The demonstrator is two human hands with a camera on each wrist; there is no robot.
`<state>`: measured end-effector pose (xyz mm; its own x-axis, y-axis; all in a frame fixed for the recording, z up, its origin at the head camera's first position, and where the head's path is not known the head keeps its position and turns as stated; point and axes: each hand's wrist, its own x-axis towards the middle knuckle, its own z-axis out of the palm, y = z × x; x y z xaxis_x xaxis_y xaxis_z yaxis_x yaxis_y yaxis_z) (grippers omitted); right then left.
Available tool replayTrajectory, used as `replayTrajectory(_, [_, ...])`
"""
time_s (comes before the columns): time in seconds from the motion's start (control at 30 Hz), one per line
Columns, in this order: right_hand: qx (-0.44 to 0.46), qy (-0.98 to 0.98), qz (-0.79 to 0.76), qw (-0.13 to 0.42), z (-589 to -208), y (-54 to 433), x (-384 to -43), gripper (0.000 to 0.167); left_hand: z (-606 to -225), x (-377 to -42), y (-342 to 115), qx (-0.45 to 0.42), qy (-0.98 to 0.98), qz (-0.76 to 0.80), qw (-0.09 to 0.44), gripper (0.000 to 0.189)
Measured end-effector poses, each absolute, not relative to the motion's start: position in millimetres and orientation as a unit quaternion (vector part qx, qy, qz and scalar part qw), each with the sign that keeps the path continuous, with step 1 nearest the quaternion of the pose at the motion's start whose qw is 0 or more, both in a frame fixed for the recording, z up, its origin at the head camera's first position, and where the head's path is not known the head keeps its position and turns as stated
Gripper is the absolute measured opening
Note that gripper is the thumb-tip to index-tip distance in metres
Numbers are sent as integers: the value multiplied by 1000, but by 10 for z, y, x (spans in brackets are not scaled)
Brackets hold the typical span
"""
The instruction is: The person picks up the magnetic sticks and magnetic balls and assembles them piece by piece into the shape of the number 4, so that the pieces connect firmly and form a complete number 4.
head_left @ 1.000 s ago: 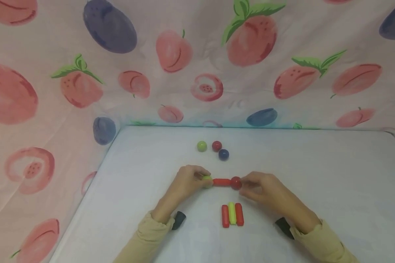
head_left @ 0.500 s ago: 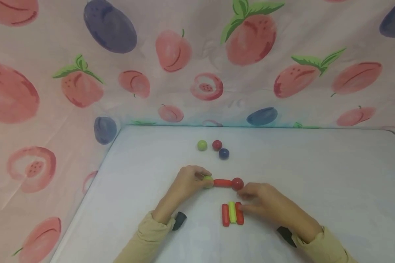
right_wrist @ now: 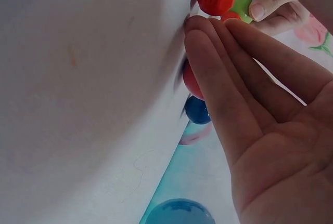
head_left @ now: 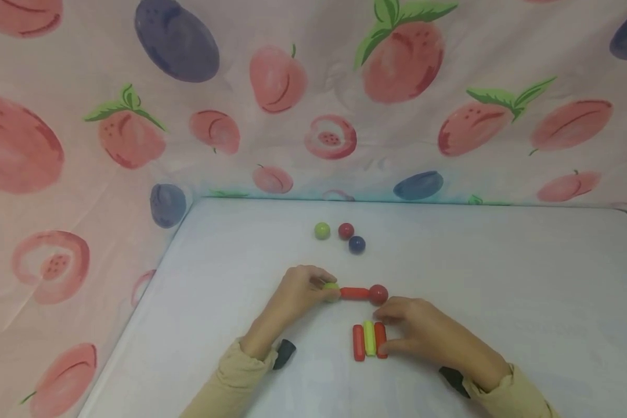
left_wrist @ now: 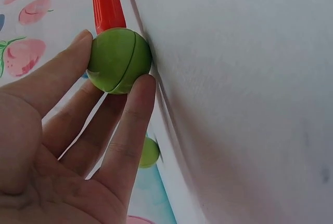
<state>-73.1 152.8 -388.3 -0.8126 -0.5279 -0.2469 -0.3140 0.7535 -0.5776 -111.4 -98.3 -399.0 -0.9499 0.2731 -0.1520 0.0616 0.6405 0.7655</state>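
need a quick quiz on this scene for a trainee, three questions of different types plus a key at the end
1. Count: How many balls are in the group toward the back of the table?
2. True or false: The left hand is holding a blue ball.
3. Fill in the blank: Of the three bars lying side by side, the one nearest the right hand is ____.

Key
1. Three.
2. False; it pinches a green ball.
3. Red.
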Motion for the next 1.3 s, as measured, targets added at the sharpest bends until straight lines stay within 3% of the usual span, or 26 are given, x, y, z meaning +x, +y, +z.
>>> replayTrajectory(1.3, [-284,931,-179,146,-3849,1468,-612,51,-3987,-1040,-1038,74,895,422,121,32])
